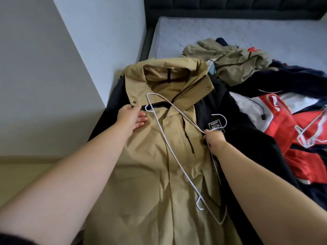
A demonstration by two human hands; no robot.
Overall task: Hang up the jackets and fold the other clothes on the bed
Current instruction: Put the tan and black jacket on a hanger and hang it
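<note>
Lying lengthwise along the left edge of the bed (pixel 194 32), the tan jacket (pixel 150 174) spreads front-up over a black jacket (pixel 247 138), with a white wire hanger (pixel 178 160) resting slantwise across its chest. The left hand (pixel 133 119) lies flat, fingers straight, just below the collar, while the right hand (pixel 213 137) pinches the hanger's neck beneath the hook. Toward the right edge a red, white and navy jacket (pixel 276 131) carries a second hanger (pixel 311 123), and beyond it an olive garment (pixel 235 68) is heaped mid-mattress before the dark headboard (pixel 230 7).

Dim, cool light is falling evenly; the left hand (pixel 131 118) is casting a faint shadow on the tan jacket (pixel 150 165); wide-angle stretching is warping the edges.
</note>
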